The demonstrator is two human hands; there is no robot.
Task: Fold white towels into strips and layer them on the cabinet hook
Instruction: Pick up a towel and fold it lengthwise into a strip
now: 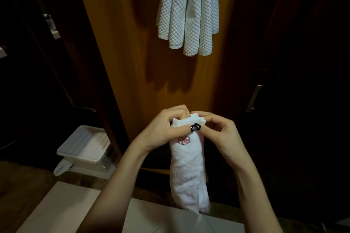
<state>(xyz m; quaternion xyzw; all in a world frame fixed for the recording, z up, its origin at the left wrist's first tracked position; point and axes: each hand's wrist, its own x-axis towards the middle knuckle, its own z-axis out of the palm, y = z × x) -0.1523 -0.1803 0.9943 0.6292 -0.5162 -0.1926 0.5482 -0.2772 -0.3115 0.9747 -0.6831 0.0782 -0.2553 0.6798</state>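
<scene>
White towel (188, 172), folded into a long strip, hangs down from both hands; the left hand (162, 128) and right hand (217, 130) pinch its top edge, well below the quilted towels (187, 11) on the wooden door (132, 62)

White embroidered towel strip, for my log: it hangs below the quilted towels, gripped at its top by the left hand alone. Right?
No: the head view shows the left hand and the right hand both gripping its top; the white embroidered towel strip does hang below the pale quilted towels.
</scene>
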